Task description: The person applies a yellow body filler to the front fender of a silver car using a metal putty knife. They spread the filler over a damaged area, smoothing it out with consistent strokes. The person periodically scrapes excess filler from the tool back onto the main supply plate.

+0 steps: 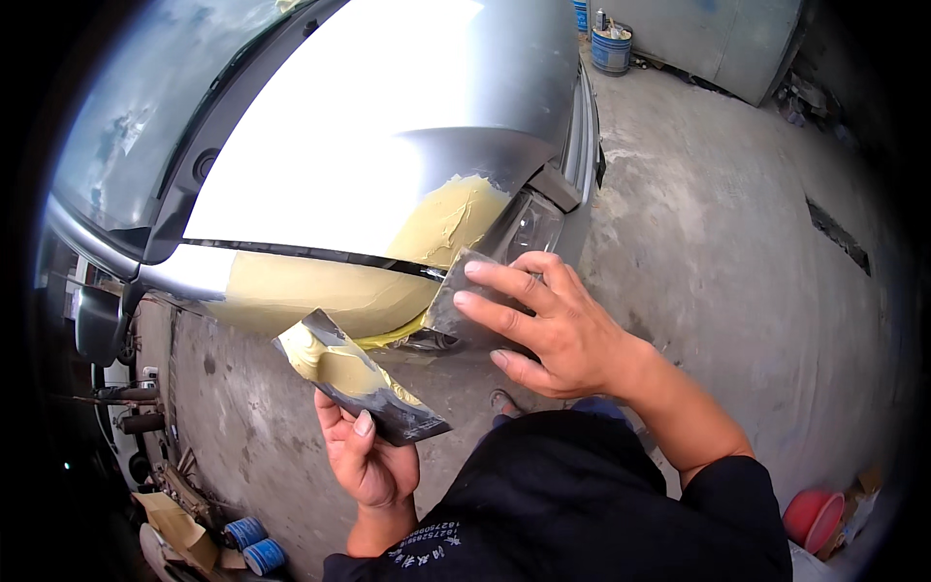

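A dark flat board [402, 417] carrying creamy yellow paste is gripped from below by my left hand [373, 456]. My right hand [548, 325] has a thin grey spreader [448, 312] under its fingers, at the front corner of a silver car. Pale yellow paste covers part of the hood's corner [451, 213] and the fender [310, 286] below the dark seam. Brighter yellow lines the edge by the headlamp [531, 225], which is partly behind the spreader and fingers.
The windscreen [126, 126] and side mirror [97, 325] are at left. Concrete floor [718, 242] surrounds the car, with a dark slot at right. Blue drums [611, 48] stand at the back, blue cans [262, 555] and cardboard at lower left, a red basin [813, 519] at lower right.
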`<state>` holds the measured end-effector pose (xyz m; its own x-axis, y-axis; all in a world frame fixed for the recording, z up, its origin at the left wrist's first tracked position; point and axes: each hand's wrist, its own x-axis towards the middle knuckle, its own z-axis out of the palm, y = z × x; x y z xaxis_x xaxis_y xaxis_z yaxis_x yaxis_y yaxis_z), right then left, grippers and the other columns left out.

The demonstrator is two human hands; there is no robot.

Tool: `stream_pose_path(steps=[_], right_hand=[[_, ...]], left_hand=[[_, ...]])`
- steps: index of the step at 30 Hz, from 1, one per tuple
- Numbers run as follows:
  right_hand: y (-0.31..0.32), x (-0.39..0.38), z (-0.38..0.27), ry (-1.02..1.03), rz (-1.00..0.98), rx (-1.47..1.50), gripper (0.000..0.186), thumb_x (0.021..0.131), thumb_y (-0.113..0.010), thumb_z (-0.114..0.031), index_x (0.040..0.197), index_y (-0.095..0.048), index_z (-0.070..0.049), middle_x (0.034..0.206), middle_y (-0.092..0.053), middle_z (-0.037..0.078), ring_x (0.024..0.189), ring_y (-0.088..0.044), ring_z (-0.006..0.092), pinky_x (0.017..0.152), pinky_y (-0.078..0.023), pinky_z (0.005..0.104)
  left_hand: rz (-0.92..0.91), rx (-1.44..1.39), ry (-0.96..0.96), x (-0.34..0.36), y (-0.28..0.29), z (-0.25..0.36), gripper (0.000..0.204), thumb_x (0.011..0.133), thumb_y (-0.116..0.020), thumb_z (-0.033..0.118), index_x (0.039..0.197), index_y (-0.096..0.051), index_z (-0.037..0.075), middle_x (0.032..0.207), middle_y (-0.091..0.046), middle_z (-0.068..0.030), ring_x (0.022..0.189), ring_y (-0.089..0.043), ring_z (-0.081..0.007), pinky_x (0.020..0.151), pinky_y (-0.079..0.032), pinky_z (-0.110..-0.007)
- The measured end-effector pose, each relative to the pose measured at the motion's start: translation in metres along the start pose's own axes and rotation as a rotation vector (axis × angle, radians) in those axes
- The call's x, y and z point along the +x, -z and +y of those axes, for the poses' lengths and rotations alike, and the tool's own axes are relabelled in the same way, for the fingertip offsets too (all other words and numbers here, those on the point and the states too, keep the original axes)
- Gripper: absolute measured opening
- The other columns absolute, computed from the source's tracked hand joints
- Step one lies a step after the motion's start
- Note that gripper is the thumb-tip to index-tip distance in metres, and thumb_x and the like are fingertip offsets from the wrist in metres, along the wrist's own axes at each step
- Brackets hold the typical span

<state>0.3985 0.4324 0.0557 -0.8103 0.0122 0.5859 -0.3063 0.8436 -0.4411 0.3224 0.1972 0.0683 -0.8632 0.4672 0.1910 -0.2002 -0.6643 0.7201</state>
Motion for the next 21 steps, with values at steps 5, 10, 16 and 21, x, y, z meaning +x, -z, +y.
stream_pose_path(steps=[5, 10, 16, 21], right_hand=[[0.003, 0.054, 0.001, -0.043, -0.093, -0.373, 0.047, 0.084, -0.058, -0.024, 0.130, -0.055, -0.014, 0.135, -0.048, 0.007, 0.112, -0.046, 0.0367, 0.084, -0.040, 0.0461], [-0.002, 0.079, -0.006, 0.004, -0.207, -0.462, 0.040, 0.087, -0.057, -0.024, 0.125, -0.058, -0.014, 0.132, -0.052, 0.006, 0.110, -0.049, 0.0377, 0.082, -0.041, 0.0444], [-0.004, 0.055, -0.002, -0.044, -0.212, -0.421, 0.040, 0.087, -0.059, -0.024, 0.125, -0.058, -0.013, 0.132, -0.051, 0.006, 0.109, -0.048, 0.0387, 0.080, -0.040, 0.0451], [-0.008, 0.036, 0.006, -0.063, -0.167, -0.358, 0.048, 0.081, -0.057, -0.015, 0.129, -0.056, -0.012, 0.134, -0.049, 0.006, 0.109, -0.047, 0.0387, 0.079, -0.041, 0.0466]], left_hand=[[0.092, 0.015, -0.025, -0.006, 0.001, 0.000, 0.056, 0.083, -0.045, -0.007, 0.138, -0.034, 0.000, 0.136, -0.047, -0.0150, 0.126, -0.047, -0.0265, 0.107, -0.037, -0.042], [0.133, 0.009, -0.027, -0.012, 0.003, -0.001, 0.056, 0.083, -0.045, -0.008, 0.137, -0.034, 0.000, 0.136, -0.047, -0.0151, 0.126, -0.047, -0.0263, 0.107, -0.038, -0.042], [0.151, 0.022, -0.041, -0.013, 0.005, -0.003, 0.055, 0.084, -0.045, -0.007, 0.137, -0.034, 0.000, 0.136, -0.047, -0.0155, 0.126, -0.047, -0.0264, 0.107, -0.038, -0.042], [0.153, 0.056, -0.048, -0.012, 0.002, -0.005, 0.055, 0.084, -0.045, -0.007, 0.137, -0.034, 0.000, 0.136, -0.047, -0.0153, 0.126, -0.047, -0.0264, 0.107, -0.038, -0.042]])
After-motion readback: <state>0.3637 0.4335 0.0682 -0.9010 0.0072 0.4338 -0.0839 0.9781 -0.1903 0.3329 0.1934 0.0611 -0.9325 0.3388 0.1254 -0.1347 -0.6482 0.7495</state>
